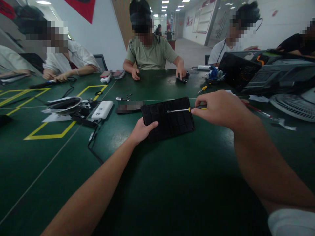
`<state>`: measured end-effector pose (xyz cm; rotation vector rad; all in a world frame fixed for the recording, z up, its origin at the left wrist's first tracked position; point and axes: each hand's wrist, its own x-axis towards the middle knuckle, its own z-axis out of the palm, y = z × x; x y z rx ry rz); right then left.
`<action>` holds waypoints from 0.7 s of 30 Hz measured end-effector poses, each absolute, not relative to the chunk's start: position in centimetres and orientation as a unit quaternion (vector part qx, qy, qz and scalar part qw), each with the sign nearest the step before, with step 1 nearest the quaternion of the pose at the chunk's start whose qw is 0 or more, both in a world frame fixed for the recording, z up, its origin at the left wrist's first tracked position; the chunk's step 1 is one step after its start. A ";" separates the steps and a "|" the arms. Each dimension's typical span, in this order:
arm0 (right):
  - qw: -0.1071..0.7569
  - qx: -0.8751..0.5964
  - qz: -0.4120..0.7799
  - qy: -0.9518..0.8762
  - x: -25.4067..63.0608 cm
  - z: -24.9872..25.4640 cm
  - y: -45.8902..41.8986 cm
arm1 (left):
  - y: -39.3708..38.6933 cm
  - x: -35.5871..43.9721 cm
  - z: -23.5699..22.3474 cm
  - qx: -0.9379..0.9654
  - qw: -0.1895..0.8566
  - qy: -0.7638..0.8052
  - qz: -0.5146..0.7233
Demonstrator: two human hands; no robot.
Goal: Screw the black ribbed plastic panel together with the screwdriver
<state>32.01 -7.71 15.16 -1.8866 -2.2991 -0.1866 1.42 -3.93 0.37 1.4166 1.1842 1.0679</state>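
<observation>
A flat black rectangular panel (172, 121) lies on the green table (172, 183) in front of me. My left hand (141, 131) grips its near left corner, thumb on top. My right hand (219, 108) is closed round the yellow-and-black handle of a screwdriver (183, 110), held level above the panel with the metal tip pointing left over its upper part.
A white power bank (102, 109), cables and a round black-and-white device (65, 105) lie to the left inside yellow floor-tape lines. Small screws (124, 97) lie beyond the panel. Opened laptops (265, 70) and a fan grille (294, 106) sit at right. Several other people work across the table.
</observation>
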 end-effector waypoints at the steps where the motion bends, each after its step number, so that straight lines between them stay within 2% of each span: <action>1: 0.086 -0.628 -0.065 -0.771 32.0 15.1 -7.7 | -3.9 1.4 0.4 0.583 0.482 0.486 0.438; 21: 0.092 -0.644 -0.052 -0.758 31.7 15.5 -8.1 | -3.8 1.4 0.3 0.574 0.492 0.487 0.437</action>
